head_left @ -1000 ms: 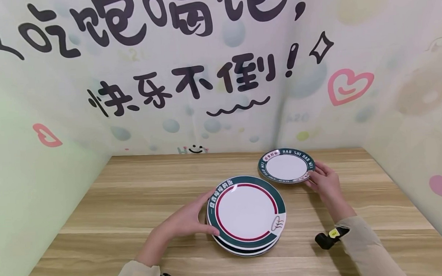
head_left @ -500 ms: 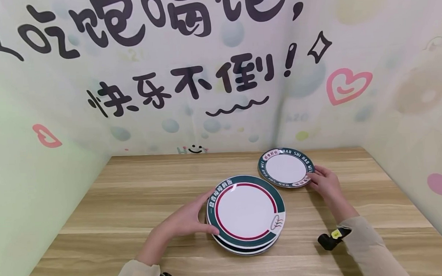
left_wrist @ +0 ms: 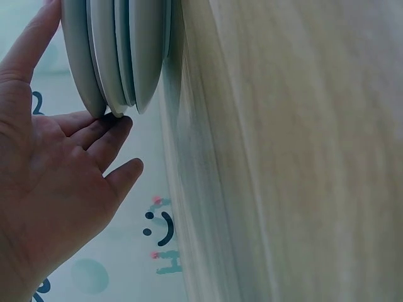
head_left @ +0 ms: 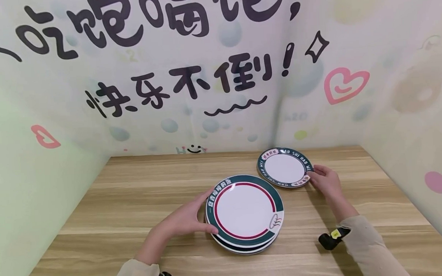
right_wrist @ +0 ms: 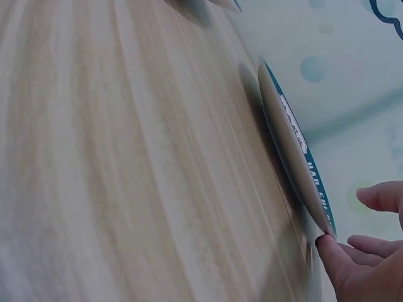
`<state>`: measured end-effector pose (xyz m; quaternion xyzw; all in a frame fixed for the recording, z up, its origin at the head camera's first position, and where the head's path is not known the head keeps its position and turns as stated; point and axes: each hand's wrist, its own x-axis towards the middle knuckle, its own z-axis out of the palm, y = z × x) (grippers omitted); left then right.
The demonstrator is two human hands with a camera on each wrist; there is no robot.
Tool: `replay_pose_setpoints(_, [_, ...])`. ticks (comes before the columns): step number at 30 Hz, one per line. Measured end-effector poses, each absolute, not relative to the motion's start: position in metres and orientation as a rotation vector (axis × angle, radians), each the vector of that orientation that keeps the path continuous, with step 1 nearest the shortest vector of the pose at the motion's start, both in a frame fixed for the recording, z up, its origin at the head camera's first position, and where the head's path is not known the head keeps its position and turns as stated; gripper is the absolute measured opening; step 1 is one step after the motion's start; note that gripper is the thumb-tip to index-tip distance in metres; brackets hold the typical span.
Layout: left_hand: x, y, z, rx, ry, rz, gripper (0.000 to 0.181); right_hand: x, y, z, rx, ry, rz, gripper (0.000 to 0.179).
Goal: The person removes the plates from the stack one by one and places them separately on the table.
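Around the left rim of a stack of several plates (head_left: 245,211), my left hand (head_left: 181,219) rests its thumb on the near side, with the other fingers farther back. Fingertips (left_wrist: 123,129) touch the plate edges in the left wrist view. The top plate is white with a green border and a red ring. Behind and right of the stack lies a smaller green-rimmed plate (head_left: 284,168). My right hand (head_left: 326,183) is at its right edge; in the right wrist view a fingertip (right_wrist: 325,242) touches the rim while the thumb (right_wrist: 380,195) stands apart.
Both plates stand on a wood-grain table (head_left: 145,186). A back wall (head_left: 161,132) with black lettering rises close behind the smaller plate. Walls also flank the table on the left and right.
The smaller plate's near edge has come down since a second ago, and the plate lies flatter. My right hand has shifted slightly with it. My left hand stays at the stack.
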<state>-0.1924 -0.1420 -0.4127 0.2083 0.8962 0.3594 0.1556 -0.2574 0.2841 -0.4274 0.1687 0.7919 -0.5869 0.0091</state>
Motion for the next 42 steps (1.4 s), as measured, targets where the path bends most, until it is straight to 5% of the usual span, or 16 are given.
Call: replay_pose_setpoints(42, [-0.192, -0.141, -0.410, 0.617, 2.555, 1.030, 0.115, -0.227, 0.276, -0.411, 0.284, 2.660, -1.781, 0.062])
